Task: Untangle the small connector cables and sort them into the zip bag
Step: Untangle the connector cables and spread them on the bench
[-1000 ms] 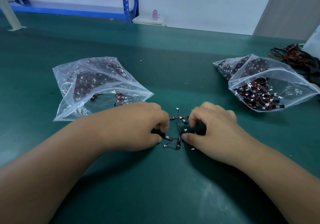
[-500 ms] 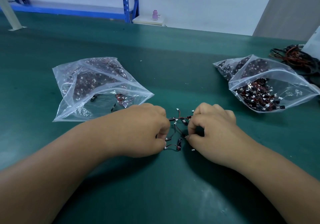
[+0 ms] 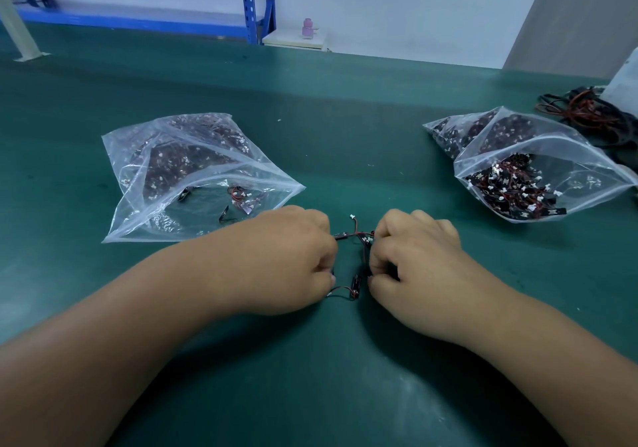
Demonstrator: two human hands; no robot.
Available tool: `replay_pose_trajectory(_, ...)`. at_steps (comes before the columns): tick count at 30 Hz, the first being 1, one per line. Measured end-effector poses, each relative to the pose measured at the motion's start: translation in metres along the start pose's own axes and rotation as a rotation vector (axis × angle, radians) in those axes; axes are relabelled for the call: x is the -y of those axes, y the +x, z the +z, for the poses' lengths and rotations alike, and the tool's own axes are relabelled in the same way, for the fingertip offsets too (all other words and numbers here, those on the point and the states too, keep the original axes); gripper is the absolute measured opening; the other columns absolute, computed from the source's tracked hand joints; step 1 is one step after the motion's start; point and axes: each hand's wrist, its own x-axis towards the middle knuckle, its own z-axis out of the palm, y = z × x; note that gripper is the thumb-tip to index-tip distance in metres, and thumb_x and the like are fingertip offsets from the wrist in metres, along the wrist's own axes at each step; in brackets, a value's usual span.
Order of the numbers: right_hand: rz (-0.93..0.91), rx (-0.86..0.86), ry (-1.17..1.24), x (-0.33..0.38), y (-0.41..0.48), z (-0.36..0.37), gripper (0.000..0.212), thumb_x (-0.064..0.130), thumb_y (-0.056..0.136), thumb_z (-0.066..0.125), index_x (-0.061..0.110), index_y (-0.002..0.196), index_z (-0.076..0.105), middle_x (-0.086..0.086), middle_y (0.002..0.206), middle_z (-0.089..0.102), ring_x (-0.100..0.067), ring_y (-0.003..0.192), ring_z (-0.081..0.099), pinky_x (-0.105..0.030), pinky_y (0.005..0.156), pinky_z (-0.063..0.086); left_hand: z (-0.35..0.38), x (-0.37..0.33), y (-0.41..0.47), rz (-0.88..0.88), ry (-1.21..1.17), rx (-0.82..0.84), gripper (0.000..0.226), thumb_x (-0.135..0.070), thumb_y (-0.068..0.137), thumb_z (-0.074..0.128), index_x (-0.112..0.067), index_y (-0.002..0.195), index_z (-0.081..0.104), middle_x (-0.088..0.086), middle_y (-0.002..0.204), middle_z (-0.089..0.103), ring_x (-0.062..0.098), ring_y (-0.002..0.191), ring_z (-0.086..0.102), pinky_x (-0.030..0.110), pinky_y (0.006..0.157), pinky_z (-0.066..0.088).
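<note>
A small tangle of black-and-red connector cables [image 3: 355, 284] with white plugs lies on the green table between my hands. My left hand [image 3: 286, 260] has its fingers curled and pinches cable ends on the tangle's left side. My right hand [image 3: 414, 260] is curled too and pinches the cables on the right side. A clear zip bag [image 3: 193, 177] lies open to the left, with several cables inside. A second clear zip bag [image 3: 538, 167], on the right, holds a dense pile of cables.
A heap of larger black and red wires [image 3: 587, 111] lies at the far right edge. The green table [image 3: 345, 118] stretches back to a white wall. Blue shelving [image 3: 255, 1] and a small pink bottle [image 3: 307, 27] stand behind it.
Both hands have drawn slightly apart while pulling on the tangle, and the cables between them have spread and shifted. The bags have not moved.
</note>
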Motion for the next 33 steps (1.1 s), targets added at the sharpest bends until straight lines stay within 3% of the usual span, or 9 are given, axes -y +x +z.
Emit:
replay_pose_trajectory(6, 0.028, -0.078, 0.155, -0.014, 0.006, -0.012, 0.025, 0.023, 0.079, 0.068, 0.024, 0.061, 0.051, 0.014, 0.091, 0.05, -0.011, 0.097, 0.045, -0.031, 0.087, 0.026, -0.019, 0.023, -0.01, -0.055, -0.164, -0.047, 0.017, -0.044, 0.083, 0.065, -0.03, 0.077, 0.058, -0.016, 0.089, 0.055, 0.001, 0.086, 0.053, 0.035, 0.082, 0.048)
replay_pose_trajectory(9, 0.059, -0.081, 0.236, -0.028, 0.007, -0.019, 0.025, 0.027, 0.075, 0.077, 0.031, 0.062, 0.056, 0.015, 0.092, 0.053, 0.001, 0.096, 0.048, -0.035, 0.095, 0.029, -0.023, 0.033, -0.013, -0.096, -0.139, 0.036, 0.021, -0.051, 0.077, 0.072, -0.039, 0.084, 0.057, -0.021, 0.093, 0.056, -0.004, 0.088, 0.053, 0.027, 0.081, 0.048)
replay_pose_trajectory(14, 0.051, 0.041, 0.245, -0.033, 0.007, -0.014, 0.018, 0.037, 0.076, 0.08, 0.033, 0.068, 0.064, 0.016, 0.095, 0.054, 0.002, 0.1, 0.049, -0.036, 0.101, 0.029, -0.016, 0.032, -0.009, -0.072, -0.094, 0.1, 0.021, -0.05, 0.078, 0.073, -0.038, 0.087, 0.058, -0.02, 0.094, 0.056, -0.003, 0.088, 0.053, 0.023, 0.078, 0.047)
replay_pose_trajectory(18, 0.041, 0.027, 0.234, -0.032, 0.008, -0.012, 0.019, 0.034, 0.076, 0.08, 0.033, 0.068, 0.063, 0.016, 0.094, 0.054, -0.001, 0.099, 0.049, -0.036, 0.101, 0.03, -0.014, 0.029, -0.006, -0.091, -0.075, 0.079, 0.02, -0.049, 0.083, 0.07, -0.032, 0.083, 0.059, -0.016, 0.087, 0.061, 0.0, 0.081, 0.056, 0.031, 0.077, 0.052)
replay_pose_trajectory(23, 0.025, 0.049, 0.265, -0.031, 0.006, -0.014, 0.02, 0.031, 0.075, 0.08, 0.032, 0.067, 0.062, 0.015, 0.094, 0.053, 0.0, 0.099, 0.049, -0.04, 0.102, 0.032, -0.012, 0.025, -0.005, -0.102, -0.081, 0.02, 0.019, -0.049, 0.085, 0.065, -0.032, 0.079, 0.059, -0.015, 0.083, 0.061, -0.001, 0.077, 0.056, 0.03, 0.072, 0.051)
replay_pose_trajectory(29, 0.072, -0.187, 0.364, -0.036, 0.012, -0.012, 0.017, 0.029, 0.078, 0.073, 0.028, 0.066, 0.061, 0.009, 0.082, 0.056, -0.012, 0.081, 0.057, -0.042, 0.085, 0.047, -0.018, 0.048, -0.003, -0.223, 0.046, -0.197, 0.009, -0.042, 0.09, 0.061, -0.033, 0.09, 0.059, -0.016, 0.086, 0.057, 0.01, 0.084, 0.054, 0.03, 0.074, 0.046)
replay_pose_trajectory(33, 0.121, -0.296, 0.375, -0.043, 0.014, -0.007, 0.015, 0.033, 0.083, 0.065, 0.029, 0.069, 0.061, 0.009, 0.081, 0.056, -0.013, 0.08, 0.057, -0.039, 0.08, 0.048, -0.017, 0.059, -0.003, -0.302, 0.118, -0.27, 0.013, -0.044, 0.09, 0.058, -0.031, 0.091, 0.059, -0.01, 0.092, 0.06, 0.018, 0.088, 0.057, 0.036, 0.08, 0.05)
